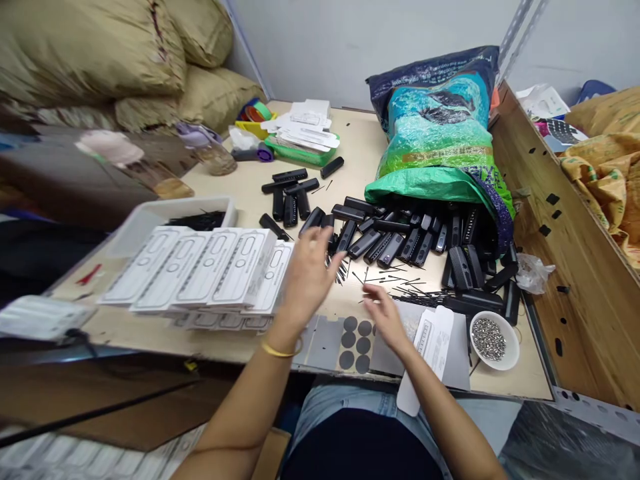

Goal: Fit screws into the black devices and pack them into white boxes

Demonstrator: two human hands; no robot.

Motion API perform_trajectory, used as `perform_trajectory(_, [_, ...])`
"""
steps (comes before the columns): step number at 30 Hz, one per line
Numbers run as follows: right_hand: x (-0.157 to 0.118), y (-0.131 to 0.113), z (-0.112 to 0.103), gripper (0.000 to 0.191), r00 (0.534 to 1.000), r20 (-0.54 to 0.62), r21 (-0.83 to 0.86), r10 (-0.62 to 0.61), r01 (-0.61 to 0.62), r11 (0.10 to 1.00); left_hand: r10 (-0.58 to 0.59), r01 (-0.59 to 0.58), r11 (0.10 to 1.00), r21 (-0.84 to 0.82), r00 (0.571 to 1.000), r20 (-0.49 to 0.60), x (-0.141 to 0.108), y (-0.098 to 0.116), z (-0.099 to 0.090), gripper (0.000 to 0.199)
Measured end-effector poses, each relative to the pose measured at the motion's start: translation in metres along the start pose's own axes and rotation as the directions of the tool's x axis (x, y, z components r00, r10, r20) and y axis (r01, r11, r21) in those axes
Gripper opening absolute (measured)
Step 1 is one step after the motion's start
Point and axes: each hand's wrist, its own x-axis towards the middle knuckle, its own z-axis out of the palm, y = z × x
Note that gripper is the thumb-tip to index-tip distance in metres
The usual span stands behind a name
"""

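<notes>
My left hand (311, 272) hovers between the stacked white boxes (197, 270) and the pile of black plastic cases (383, 243); its fingers are spread and hold nothing visible. To its right, my right hand (384, 312) has its fingers apart beside the thin black sticks (413, 297), with nothing seen in it. Under my right forearm lies a flat white carton (440, 343) on a grey sheet. Dark round stickers (363, 345) sit on a backing near the table edge. A white bowl (509, 359) of small metal pieces stands at the right.
A green and blue sack (440, 127) stands behind the cases. At the back is a green tray (310, 155) with cartons. A translucent bin (227, 212) holds black parts. A wooden board (575, 267) borders the right side. Another person's hand (163, 177) is blurred at left.
</notes>
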Motion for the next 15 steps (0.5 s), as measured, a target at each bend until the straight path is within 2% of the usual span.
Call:
perform_trajectory(1, [-0.009,0.004,-0.028,0.03,0.997,-0.075,-0.032,0.015,-0.017,0.999,0.043,-0.037,0.998,-0.055,0.992,0.118,0.004,0.008,0.02,0.042])
perform_trajectory(2, [-0.019,0.009,-0.055,0.029,0.989,-0.148,-0.067,0.033,-0.043,0.997,0.041,-0.029,0.998,-0.061,0.981,0.189,0.01,0.013,0.041,0.038])
perform_trajectory(3, [-0.029,0.014,-0.081,0.029,0.976,-0.211,-0.108,0.057,-0.081,0.991,-0.004,0.01,1.0,-0.025,0.971,0.239,0.017,0.015,0.063,0.038])
perform_trajectory(4, [-0.04,0.019,-0.104,0.028,0.967,-0.24,-0.234,0.085,-0.143,0.962,-0.06,0.054,0.998,0.03,0.957,0.284,0.024,0.016,0.084,0.039])
perform_trajectory(6, [-0.058,0.03,-0.136,0.027,0.96,-0.263,-0.477,0.092,-0.212,0.853,-0.092,0.079,0.995,0.056,0.948,0.305,0.038,0.011,0.117,0.042])
perform_trajectory(8, [-0.07,0.041,-0.149,0.023,0.976,-0.204,-0.655,0.075,-0.193,0.731,-0.101,0.087,0.994,0.059,0.946,0.308,0.047,0.003,0.139,0.045])
perform_trajectory(10, [-0.076,0.049,-0.148,0.022,0.987,-0.147,-0.757,0.059,-0.151,0.636,-0.105,0.092,0.994,0.055,0.944,0.313,0.051,-0.006,0.149,0.044])
perform_trajectory(12, [-0.075,0.053,-0.141,0.024,0.992,-0.121,-0.802,0.046,-0.125,0.585,-0.104,0.096,0.995,0.041,0.942,0.319,0.051,-0.015,0.152,0.042])
perform_trajectory(15, [-0.07,0.052,-0.134,0.025,0.992,-0.121,-0.813,0.036,-0.12,0.569,-0.094,0.099,0.995,0.0,0.949,0.301,0.045,-0.027,0.153,0.04])
